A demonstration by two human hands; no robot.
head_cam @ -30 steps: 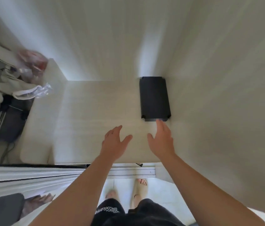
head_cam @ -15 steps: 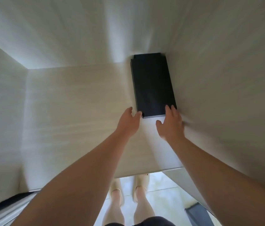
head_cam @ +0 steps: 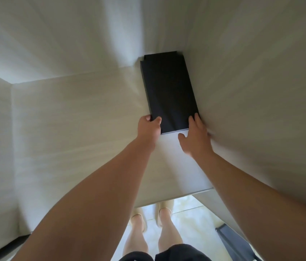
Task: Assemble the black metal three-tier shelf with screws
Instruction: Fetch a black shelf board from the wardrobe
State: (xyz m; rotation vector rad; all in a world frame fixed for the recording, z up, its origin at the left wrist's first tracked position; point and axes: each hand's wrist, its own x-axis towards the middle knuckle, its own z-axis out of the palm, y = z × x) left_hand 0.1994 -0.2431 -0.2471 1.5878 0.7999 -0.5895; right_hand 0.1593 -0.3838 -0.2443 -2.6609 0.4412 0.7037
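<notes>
Pale wood-grain board (head_cam: 73, 113) fills the left and centre of the frame, a flat surface inside a light-coloured recess with walls at left, top and right. Motion blur on the walls; detail there is soft.

Left hand (head_cam: 148, 129), centre frame: fingers curled round the near-left corner of the panel, thumb on the top face, other fingers wrapped at the left edge. Gripping it.

Black metal shelf panel (head_cam: 169, 91), upper centre-right: lies flat on the board, long axis running away from the camera, right edge against or just beside the right wall, far end close to the back wall. Notched corners visible at the far end. Near edge shows a thin grey lip.

Right hand (head_cam: 195, 136), right of centre: fingers spread fairly wide, fingertips on the near-right corner of the panel, thumb apart, resting on the board below the near edge. Touching, not closed round it.

Bottom centre: legs and pale slippers (head_cam: 164, 210) on a tiled floor. Lower right: a dark object (head_cam: 233, 242), partly cut off, can't tell what.
</notes>
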